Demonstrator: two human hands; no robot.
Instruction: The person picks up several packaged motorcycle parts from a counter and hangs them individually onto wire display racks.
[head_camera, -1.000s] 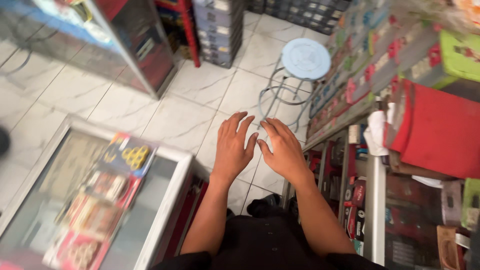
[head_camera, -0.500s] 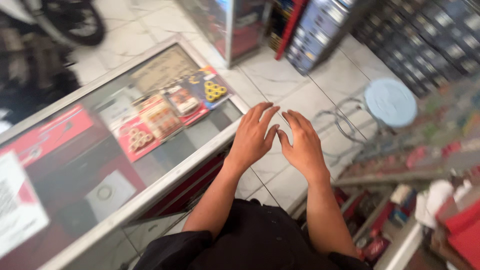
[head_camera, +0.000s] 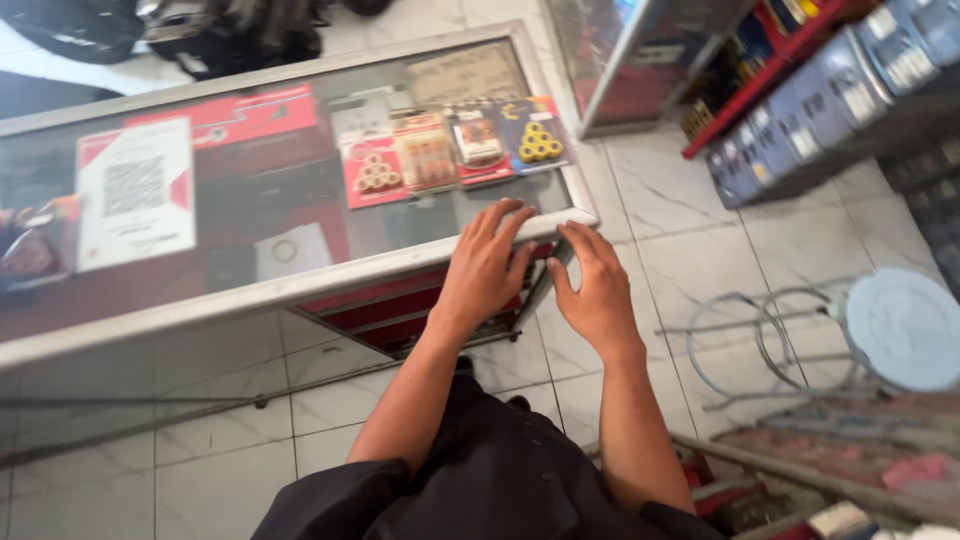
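both hands out in front, palms down, fingers spread and straight, nothing gripped. left hand has its fingertips over the aluminium front rim of the glass display counter, near the right corner; contact looks likely but can't confirm. right hand sits just beside it, past the corner, over floor, fingertips near the corner edge, not clearly touching.

edges: counter rim runs diagonally from lower left to the corner at upper right. a red shelf shows below the rim. open room: white marble-look tile floor right of the corner and behind it. round stool with wire frame lies well to the right, apart from both hands.

surface: glass top, flat packets under it near the corner, white code card far left. shelving with grey boxes upper right.
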